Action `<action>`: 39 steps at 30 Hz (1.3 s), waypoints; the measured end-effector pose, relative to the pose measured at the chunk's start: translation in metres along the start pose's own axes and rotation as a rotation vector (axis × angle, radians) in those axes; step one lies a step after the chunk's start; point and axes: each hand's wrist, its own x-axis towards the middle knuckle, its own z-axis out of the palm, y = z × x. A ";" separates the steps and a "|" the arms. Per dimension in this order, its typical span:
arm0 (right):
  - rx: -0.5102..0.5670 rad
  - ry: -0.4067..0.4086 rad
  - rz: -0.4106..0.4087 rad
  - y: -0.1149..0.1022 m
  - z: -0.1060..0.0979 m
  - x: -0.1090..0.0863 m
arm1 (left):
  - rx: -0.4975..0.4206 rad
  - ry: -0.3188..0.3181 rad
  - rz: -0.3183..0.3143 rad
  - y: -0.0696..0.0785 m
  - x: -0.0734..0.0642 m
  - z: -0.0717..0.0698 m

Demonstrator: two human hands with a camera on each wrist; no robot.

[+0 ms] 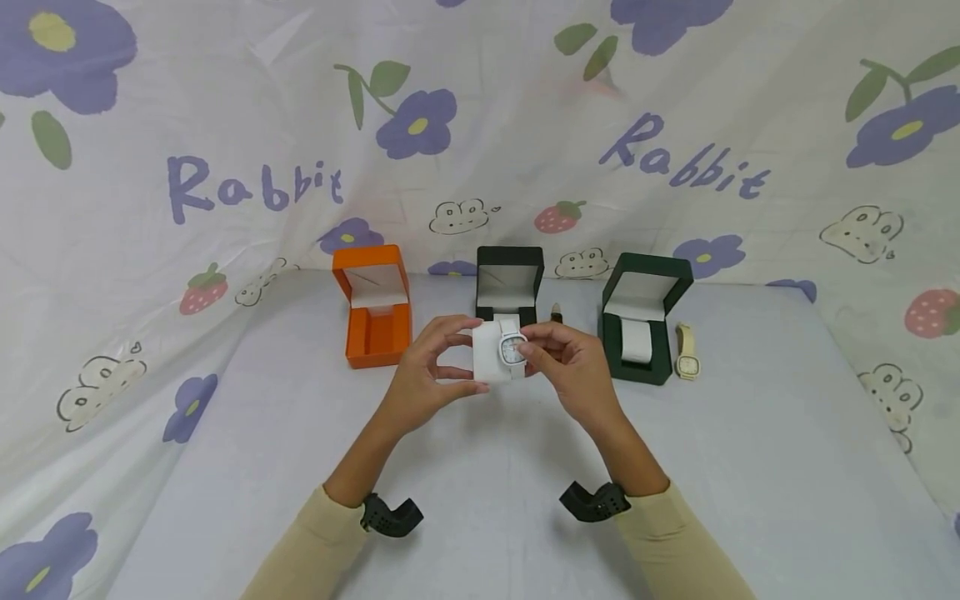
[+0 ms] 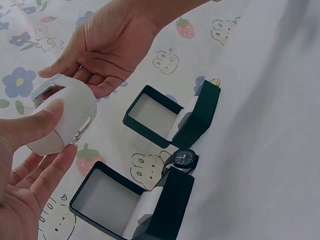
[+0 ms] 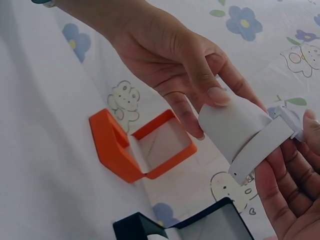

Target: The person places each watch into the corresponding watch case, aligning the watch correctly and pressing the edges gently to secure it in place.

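Observation:
My left hand [image 1: 438, 358] grips a white watch cushion [image 1: 486, 354] from its left end, thumb below and fingers above in the head view. Around the cushion's right part goes a white wristwatch [image 1: 513, 350] with a light dial facing up. With thumb and fingers my right hand [image 1: 573, 367] pinches this watch at its dial and strap. From the right wrist view, the white strap [image 3: 262, 157] loops round the end of the cushion [image 3: 232, 122]. Both hands are raised over the table, in front of the middle box.
Three lidded boxes stand open along the back: an orange one [image 1: 378, 363], a dark one [image 1: 510, 252] in the middle and a green one [image 1: 667, 367] holding a white cushion [image 1: 637, 342]. A dark watch [image 2: 184, 158] sits between the latter two; a gold watch [image 1: 687, 365] lies right.

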 end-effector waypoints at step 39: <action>0.022 0.020 -0.029 -0.001 0.006 -0.004 | -0.012 0.052 -0.018 0.004 0.000 0.002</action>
